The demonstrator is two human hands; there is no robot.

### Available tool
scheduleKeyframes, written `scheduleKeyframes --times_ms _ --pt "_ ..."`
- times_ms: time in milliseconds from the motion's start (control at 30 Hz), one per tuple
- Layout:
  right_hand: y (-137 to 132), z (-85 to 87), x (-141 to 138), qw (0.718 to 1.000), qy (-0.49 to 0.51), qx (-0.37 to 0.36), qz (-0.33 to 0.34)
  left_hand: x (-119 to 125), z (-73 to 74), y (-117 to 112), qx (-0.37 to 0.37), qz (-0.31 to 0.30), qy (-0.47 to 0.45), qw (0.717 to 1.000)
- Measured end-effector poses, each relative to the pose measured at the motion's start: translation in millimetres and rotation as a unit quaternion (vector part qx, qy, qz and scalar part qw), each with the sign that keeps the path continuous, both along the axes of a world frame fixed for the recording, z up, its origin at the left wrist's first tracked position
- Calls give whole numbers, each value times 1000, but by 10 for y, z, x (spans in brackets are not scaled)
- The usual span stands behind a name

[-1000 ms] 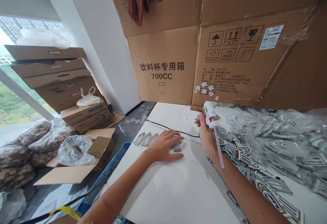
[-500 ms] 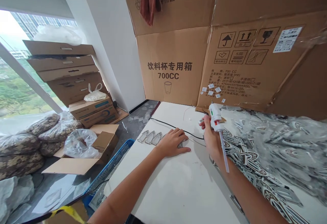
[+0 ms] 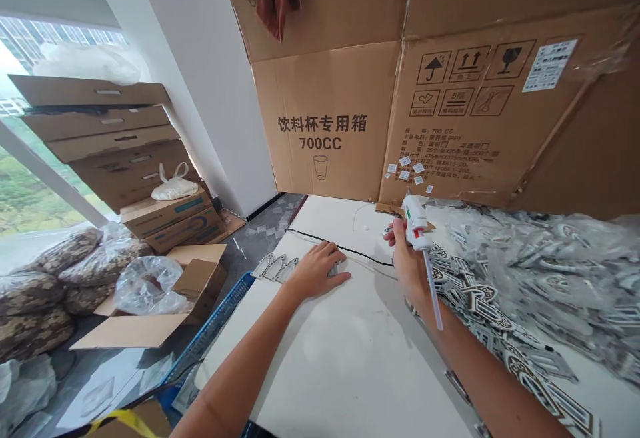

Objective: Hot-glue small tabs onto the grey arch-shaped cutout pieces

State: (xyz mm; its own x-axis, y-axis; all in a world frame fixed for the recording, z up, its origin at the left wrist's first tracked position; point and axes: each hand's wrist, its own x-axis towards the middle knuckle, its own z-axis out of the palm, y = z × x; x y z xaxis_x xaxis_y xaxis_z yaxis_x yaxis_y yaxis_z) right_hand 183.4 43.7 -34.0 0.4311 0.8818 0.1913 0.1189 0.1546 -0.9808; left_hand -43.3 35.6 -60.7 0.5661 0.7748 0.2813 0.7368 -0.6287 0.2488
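Note:
My left hand (image 3: 317, 271) lies flat on the white table (image 3: 345, 365), its fingertips partly over a small grey metal-looking piece (image 3: 333, 270). Just beyond it, several pointed tag-shaped pieces (image 3: 273, 267) lie in a row. My right hand (image 3: 407, 258) grips a white hot glue gun (image 3: 416, 223), with a long translucent glue stick (image 3: 433, 291) running down from it past my wrist. A black cord (image 3: 340, 249) crosses the table between the hands and the box.
A heap of patterned tags in clear plastic (image 3: 530, 271) fills the right side. A large printed cardboard box (image 3: 320, 118) stands behind the table. Left of the table are a blue crate (image 3: 215, 325), stacked flat cartons (image 3: 110, 138) and stuffed bags (image 3: 30, 291).
The whole view has shifted slightly left and up with my head. My hands keep nearly the same places, and the glue gun stays in my right hand.

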Motion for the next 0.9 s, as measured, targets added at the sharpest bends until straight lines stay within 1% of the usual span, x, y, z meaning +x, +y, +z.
scheduleKeyframes --times_ms 200,333,433,533,633,733,833,900 --pt "66 -96 27 1000 -15 5 -11 -34 48 -13 -9 -8 -5 1000" --pt "56 -80 18 1000 -5 18 -10 -18 54 -25 -13 -9 -16 1000" --pt "53 -59 0 999 19 33 -7 -4 48 -30 -18 -22 -25 999" --pt "67 -58 -5 999 31 31 -3 5 65 -31 -30 -39 -29 998" --pt "77 -62 3 999 32 35 -2 17 121 -39 -57 -58 -49 996" --pt "69 -54 9 999 25 36 -6 41 188 -70 -104 -79 -63 989" --pt "65 -55 12 999 19 41 1 68 222 -121 -144 -90 -45 984" --pt "82 -76 20 999 19 46 2 84 221 -148 -153 -96 -30 983"
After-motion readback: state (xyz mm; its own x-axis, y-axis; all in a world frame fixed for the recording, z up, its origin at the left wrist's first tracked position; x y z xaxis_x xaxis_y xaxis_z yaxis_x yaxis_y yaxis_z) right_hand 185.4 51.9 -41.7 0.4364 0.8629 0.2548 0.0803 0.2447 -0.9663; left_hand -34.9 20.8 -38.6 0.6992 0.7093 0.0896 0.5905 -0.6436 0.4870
